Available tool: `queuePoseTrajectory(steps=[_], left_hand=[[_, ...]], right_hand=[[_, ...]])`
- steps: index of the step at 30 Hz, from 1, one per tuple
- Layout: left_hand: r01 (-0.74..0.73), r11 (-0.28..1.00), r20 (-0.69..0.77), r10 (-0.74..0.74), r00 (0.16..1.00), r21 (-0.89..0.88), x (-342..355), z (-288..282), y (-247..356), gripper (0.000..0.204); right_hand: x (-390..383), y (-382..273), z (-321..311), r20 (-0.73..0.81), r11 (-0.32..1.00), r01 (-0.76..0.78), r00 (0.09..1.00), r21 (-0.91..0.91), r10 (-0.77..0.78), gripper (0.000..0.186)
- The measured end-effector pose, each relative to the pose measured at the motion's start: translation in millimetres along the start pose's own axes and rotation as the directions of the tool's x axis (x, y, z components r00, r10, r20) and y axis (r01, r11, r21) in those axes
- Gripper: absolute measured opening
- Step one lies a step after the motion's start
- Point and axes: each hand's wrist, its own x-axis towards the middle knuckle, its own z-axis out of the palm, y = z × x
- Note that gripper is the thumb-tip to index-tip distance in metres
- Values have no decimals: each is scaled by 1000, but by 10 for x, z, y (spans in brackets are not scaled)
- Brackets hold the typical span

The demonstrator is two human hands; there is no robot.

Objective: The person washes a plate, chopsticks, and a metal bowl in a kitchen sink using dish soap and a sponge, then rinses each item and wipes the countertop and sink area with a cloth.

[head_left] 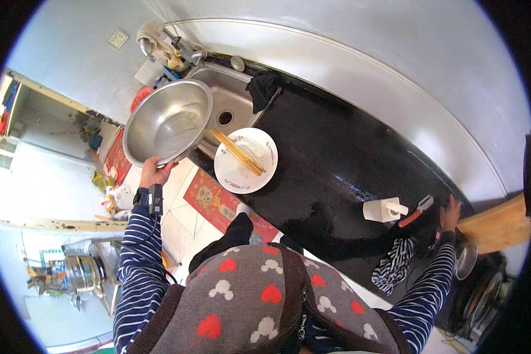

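My left hand (pixel 154 173) grips the near rim of a large stainless steel basin (pixel 153 127), tilted so its inside shows. The basin is held beside the steel sink (pixel 233 100) and covers part of it. At the counter's right end my right hand (pixel 450 215) reaches out with fingers stretched, holding nothing that I can see. Close by it lie a red-handled tool (pixel 410 219) with a metal head and a white box-shaped container (pixel 384 210). Near the sink, a white plate (pixel 230 171) with a floral rim bears several wooden chopsticks (pixel 237 152).
A black cloth (pixel 264 91) hangs over the sink's edge, near the faucet (pixel 189 52). A striped cloth (pixel 392 266) lies at the counter's front right. Beyond my right hand are a wooden board (pixel 493 226) and a metal bowl (pixel 466 260). A red mat (pixel 212 200) covers part of the floor.
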Motion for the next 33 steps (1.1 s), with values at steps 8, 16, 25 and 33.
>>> queuePoseTrajectory(steps=[8, 16, 25, 33], left_hand=[[-45, 999, -3, 44, 999, -30, -134, 142, -53, 46], [-3, 1000, -125, 1, 992, -22, 173, -1, -7, 40], [-67, 973, 5, 68, 998, 219, 885, -382, 387, 30], [1, 985, 267, -48, 963, 173, 1625, -519, 659, 39]], right_hand=[[132, 231, 565, -112, 995, -97, 989, -10, 96, 71], [-103, 583, 432, 118, 949, -20, 993, 314, -18, 39], [-298, 954, -1367, -133, 962, 175, 980, 210, -150, 55], [-693, -3116, -3022, -271, 641, 322, 945, 697, -181, 46]])
